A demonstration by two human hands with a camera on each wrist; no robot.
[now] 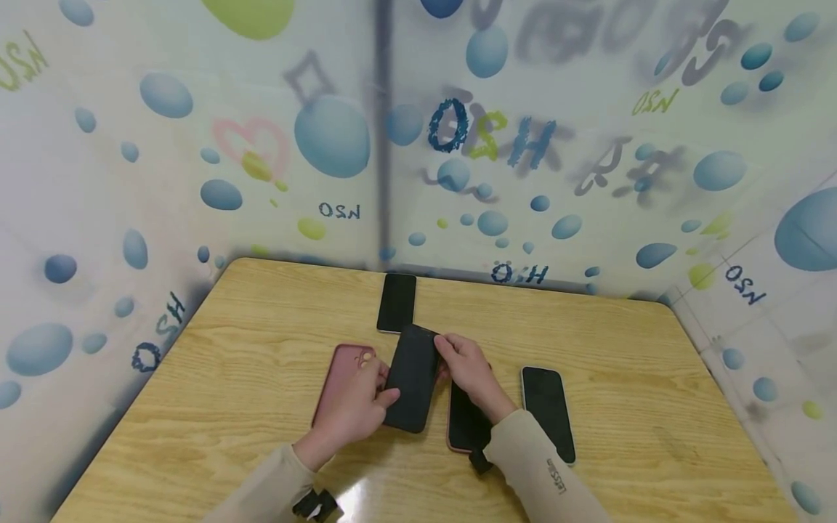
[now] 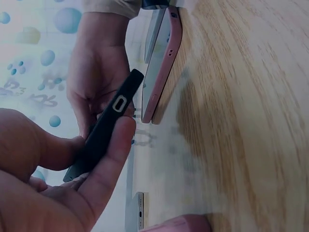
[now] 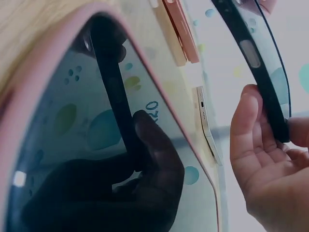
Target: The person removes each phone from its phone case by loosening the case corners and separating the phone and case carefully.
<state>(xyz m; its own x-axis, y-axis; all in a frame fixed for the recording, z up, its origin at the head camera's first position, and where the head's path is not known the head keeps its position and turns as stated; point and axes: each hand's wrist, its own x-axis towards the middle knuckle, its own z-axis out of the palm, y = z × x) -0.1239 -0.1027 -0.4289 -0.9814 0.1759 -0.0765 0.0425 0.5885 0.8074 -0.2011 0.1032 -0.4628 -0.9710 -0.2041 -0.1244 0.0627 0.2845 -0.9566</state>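
Note:
Both hands hold a phone in a black case (image 1: 413,381), tilted above the table. My left hand (image 1: 356,408) grips its lower left edge, thumb on the front; the charging-port opening (image 2: 119,103) faces the left wrist view. At the top right corner, my right hand (image 1: 472,372) pinches the same phone, whose dark side (image 3: 253,63) shows in the right wrist view. Partly behind the left hand lies a pink phone case (image 1: 336,374) with camera holes. Beneath the right hand and wrist, a phone in a pink case (image 1: 463,421) lies screen up, partly hidden.
A dark-screened phone (image 1: 397,302) lies at the back of the wooden table (image 1: 275,312). Another phone with a pale edge (image 1: 548,410) rests right of the right wrist. Printed walls (image 1: 314,240) enclose the back and sides. Small black devices (image 1: 317,505) sit at the wrists.

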